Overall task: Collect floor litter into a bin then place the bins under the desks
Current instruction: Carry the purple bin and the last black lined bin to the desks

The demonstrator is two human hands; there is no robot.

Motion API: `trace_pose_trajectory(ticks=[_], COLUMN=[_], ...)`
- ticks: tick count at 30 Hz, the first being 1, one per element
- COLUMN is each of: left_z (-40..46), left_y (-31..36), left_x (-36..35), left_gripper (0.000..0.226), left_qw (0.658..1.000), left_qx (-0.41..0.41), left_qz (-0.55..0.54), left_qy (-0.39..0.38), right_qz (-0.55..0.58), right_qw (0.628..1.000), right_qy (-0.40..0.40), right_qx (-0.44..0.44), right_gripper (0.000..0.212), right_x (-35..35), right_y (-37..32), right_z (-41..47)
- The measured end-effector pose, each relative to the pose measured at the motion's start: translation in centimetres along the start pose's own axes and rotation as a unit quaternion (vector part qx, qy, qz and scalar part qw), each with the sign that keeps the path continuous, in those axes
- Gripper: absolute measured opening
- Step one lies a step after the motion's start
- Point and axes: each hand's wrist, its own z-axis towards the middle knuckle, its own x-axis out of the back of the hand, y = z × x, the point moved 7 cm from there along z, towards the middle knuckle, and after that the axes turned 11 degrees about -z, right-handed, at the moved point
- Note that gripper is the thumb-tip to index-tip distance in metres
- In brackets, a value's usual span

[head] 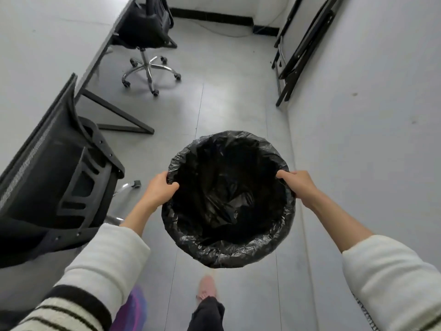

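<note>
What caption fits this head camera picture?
Both hands, left hand and right hand, hold a black-lined bin above the floor.

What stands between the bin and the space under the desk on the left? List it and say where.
Both hands, left and right, grip the bin by its rim. The near office chair stands between the bin and the desk. Further ahead, the floor beside the desk's black leg frame looks open before the second chair.

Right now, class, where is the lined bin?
In the head view, the bin is centre-frame above the floor, held at its rim by the left hand and right hand.
</note>
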Motion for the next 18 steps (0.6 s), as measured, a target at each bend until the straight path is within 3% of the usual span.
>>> trace_pose_trajectory(ticks=[8, 11, 15, 18], left_z=[14.2, 19.6, 27.9, 34.1], left_y=[14.8, 19.6, 25.4, 30.5], left_x=[2.6, 2.9, 3.2, 3.7], left_gripper=[0.02, 0.021, 0.021, 0.017], left_qw=[0.998, 0.997, 0.998, 0.998], left_qx=[-0.053, -0.056, -0.032, -0.027], left_qz=[-0.034, -0.046, -0.042, -0.038], left_qy=[0.021, 0.019, 0.031, 0.036], right_qz=[0.022, 0.021, 0.0, -0.035], right_qw=[0.998, 0.997, 0.997, 0.995], right_qy=[0.048, 0.051, 0.015, -0.004], right_qx=[0.039, 0.06, 0.08, 0.09], right_gripper=[0.023, 0.045, 0.023, 0.042], right_x=[7.3, 9.6, 12.1, 14.2], right_y=[-13.0, -17.6, -24.9, -30.8], right_z=[12.9, 18.7, 27.2, 33.5])
